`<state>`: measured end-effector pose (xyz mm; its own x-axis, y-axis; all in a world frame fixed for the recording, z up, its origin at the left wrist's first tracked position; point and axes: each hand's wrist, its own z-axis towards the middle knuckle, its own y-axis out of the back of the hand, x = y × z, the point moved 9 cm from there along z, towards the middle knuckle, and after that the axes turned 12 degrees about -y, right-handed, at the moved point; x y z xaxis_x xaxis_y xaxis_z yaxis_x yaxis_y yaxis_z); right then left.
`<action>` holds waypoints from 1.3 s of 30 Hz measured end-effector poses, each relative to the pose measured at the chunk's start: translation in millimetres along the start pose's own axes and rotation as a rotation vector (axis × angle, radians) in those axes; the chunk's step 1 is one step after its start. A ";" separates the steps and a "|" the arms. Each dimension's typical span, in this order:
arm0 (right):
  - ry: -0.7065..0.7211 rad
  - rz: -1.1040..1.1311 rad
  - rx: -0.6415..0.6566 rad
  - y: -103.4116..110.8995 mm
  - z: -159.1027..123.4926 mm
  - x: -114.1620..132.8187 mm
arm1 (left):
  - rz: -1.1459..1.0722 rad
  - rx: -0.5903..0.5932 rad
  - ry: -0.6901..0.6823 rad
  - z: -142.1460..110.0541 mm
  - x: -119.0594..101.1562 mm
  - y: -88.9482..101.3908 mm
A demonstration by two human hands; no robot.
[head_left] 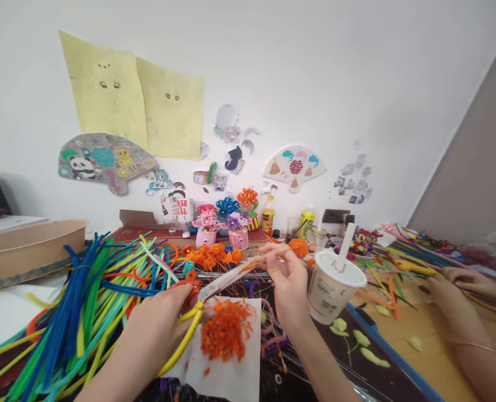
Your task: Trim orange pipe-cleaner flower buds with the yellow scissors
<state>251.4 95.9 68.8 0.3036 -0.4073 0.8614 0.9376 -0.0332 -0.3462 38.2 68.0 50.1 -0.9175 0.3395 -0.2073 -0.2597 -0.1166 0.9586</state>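
Note:
My left hand point(168, 312) is closed around the handles of a pair of scissors point(225, 283), one loop yellow and the other reddish-orange. The blades point right and slightly up, toward my right hand point(287, 282). That hand is pinched near the blade tips on a thin orange pipe cleaner point(248, 268), mostly hidden by fingers and blades. Below the scissors, a heap of orange fluff clippings point(226, 330) lies on a white sheet of paper point(235, 382). Behind the blades are several fluffy orange flower pieces point(210, 257) on thin stems.
Bundled pipe cleaners point(70, 312) spread across the left, near a beige basin point(34, 243). A white paper cup point(329, 293) with a straw stands right of my right hand. Potted pipe-cleaner flowers point(226, 220) stand behind. Another person's hands point(461, 296) are at far right.

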 end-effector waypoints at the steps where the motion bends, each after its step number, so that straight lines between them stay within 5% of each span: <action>1: -0.001 0.005 -0.002 0.4 0.0 -0.3 | -0.004 0.008 0.000 0.1 0.3 -1.3; 20: -0.044 0.051 -0.008 -1.1 2.6 -4.5 | 0.070 0.121 -0.007 3.5 8.4 -16.3; 39: -0.064 0.068 0.005 -0.9 3.1 -8.5 | 0.120 0.115 -0.030 2.9 4.4 -18.2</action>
<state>248.5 102.2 63.0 0.3766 -0.3491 0.8581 0.9152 -0.0033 -0.4030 39.8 74.3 32.3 -0.9299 0.3576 -0.0857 -0.1113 -0.0513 0.9925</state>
